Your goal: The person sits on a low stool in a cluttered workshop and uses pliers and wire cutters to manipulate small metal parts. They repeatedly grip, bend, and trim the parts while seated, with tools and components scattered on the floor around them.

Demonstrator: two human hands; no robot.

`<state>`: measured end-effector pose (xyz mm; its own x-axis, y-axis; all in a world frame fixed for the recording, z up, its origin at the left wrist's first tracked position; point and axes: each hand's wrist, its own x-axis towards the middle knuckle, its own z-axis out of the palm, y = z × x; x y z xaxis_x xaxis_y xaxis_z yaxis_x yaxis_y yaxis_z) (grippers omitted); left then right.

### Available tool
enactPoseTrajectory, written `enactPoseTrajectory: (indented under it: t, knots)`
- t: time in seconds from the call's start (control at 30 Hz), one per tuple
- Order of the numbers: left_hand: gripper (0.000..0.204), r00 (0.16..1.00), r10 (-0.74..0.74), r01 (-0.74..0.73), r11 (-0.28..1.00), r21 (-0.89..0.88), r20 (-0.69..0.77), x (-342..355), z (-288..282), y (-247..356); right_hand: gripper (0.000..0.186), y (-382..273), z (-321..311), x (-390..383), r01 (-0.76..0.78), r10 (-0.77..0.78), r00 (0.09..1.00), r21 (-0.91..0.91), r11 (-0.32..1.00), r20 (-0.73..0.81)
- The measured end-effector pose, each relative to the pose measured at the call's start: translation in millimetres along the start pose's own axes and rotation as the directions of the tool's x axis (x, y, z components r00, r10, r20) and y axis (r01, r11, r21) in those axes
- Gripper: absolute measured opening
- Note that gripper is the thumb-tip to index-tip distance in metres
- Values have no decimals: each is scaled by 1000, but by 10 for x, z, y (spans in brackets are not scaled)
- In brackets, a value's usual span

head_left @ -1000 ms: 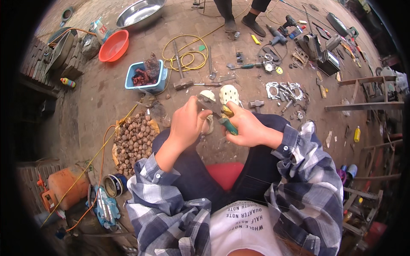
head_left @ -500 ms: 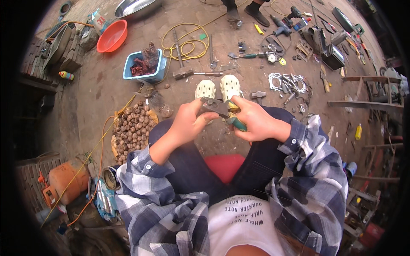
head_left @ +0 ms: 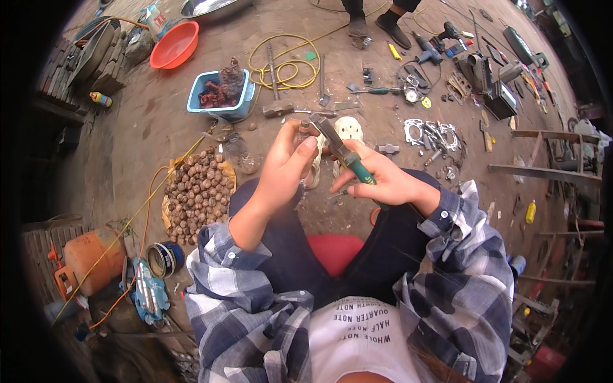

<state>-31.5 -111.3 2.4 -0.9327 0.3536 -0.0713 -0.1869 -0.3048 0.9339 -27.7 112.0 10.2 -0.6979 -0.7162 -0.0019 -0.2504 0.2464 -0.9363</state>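
My right hand point(head_left: 380, 172) is wrapped round the green handle of a pair of pliers point(head_left: 332, 137). Their dark metal head slants up and to the left, close to the fingertips of my left hand point(head_left: 287, 159). The left fingers and thumb are closed together on a small brownish-grey thing point(head_left: 309, 129), too small and covered to name. Both hands are held above my pale clogs point(head_left: 348, 129), between my knees. To the left of my knee, a heap of walnuts point(head_left: 198, 198) lies on a yellowish sheet.
Behind the walnuts is a blue basin point(head_left: 246, 105) holding dark red stuff. A sledgehammer point(head_left: 278, 110) and yellow hose point(head_left: 300, 80) lie ahead. Metal gaskets point(head_left: 415, 132) and power tools point(head_left: 426, 50) are at right. An orange basin point(head_left: 175, 45) stands far left; another person's feet point(head_left: 393, 29) are ahead.
The pliers have turned so that their head points up and left, with the handles closer together. My left hand has risen slightly, and its fingers have curled in. The whole view has shifted a little.
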Motion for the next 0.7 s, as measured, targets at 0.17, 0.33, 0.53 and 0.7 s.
enactPoseTrajectory:
  t: [0.17,0.33,0.53,0.7]
  knots:
    - [20,991,76,-66,994,86,-114,40,-14,-71,24,91,59,-26,-1,-4,999,-97,995,-53]
    - [21,959,222,-98,847,523,-178,49,-45,-87,19,129,102,-35,-42,-3,987,-271,962,-163]
    - [21,866,487,-245,614,750,-115,89,-24,-127,15,158,102,-42,-86,34,981,-269,959,-194]
    - [18,877,465,-200,583,787,-122,87,13,-9,15,128,106,-52,-101,71,983,-177,979,-172]
